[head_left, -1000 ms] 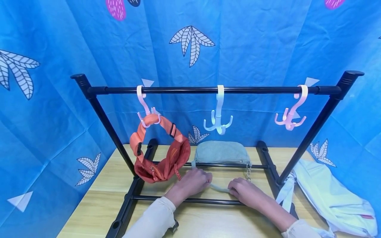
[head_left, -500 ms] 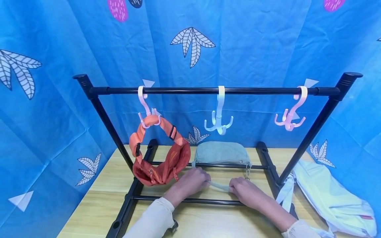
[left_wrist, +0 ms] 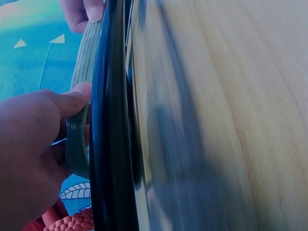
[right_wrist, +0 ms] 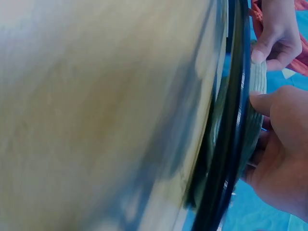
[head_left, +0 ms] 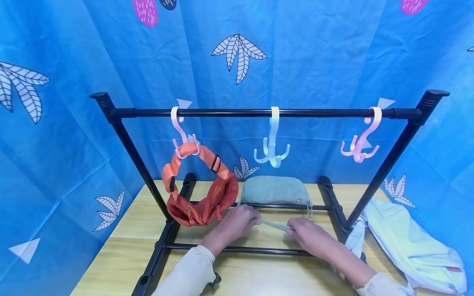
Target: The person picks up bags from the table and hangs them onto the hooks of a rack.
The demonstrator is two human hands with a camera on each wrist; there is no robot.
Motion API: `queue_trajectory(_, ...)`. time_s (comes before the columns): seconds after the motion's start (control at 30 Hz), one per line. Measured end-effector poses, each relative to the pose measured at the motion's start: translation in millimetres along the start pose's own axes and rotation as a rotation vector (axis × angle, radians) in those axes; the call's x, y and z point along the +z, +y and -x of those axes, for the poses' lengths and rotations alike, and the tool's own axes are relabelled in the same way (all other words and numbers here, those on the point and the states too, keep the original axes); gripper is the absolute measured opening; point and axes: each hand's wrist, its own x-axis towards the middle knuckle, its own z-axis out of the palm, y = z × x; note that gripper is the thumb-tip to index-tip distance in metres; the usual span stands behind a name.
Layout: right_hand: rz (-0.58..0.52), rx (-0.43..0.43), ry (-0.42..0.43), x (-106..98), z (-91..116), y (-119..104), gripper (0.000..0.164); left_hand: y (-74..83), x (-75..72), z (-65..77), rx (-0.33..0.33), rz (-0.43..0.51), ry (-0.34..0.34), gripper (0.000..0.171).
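Note:
A pale green shoulder bag lies on the table at the back of the rack, its chain link showing at the right end. Its fabric strap runs toward the front, stretched between the two hands. My left hand pinches the strap on the left, thumb on top in the left wrist view. On the right, my right hand pinches the same strap, thumb against its ribbed face in the right wrist view. Above and between the hands hangs a light blue hook with nothing on its prongs.
The black rack spans the table, with low crossbars near the hands. A red waist bag hangs from the left pink hook. Another pink hook hangs at right, above a white bag beside the rack.
Both hands keep hold of the strap. They have shifted slightly up, and the right hand a little to the right. The red waist bag sways slightly.

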Motion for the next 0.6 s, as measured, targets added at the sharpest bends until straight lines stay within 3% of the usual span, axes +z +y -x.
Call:
queue_trajectory(0.23,0.032,-0.03,0.057,-10.0,1.5,0.4,0.005,1.5,-1.0,1.6,-0.02,0.053,0.062,0.018)
queue_trajectory(0.6,0.039,0.036,0.099,-22.8,0.6,-3.3,0.005,4.8,-1.7,-0.2,0.009,0.069,0.157,0.019)
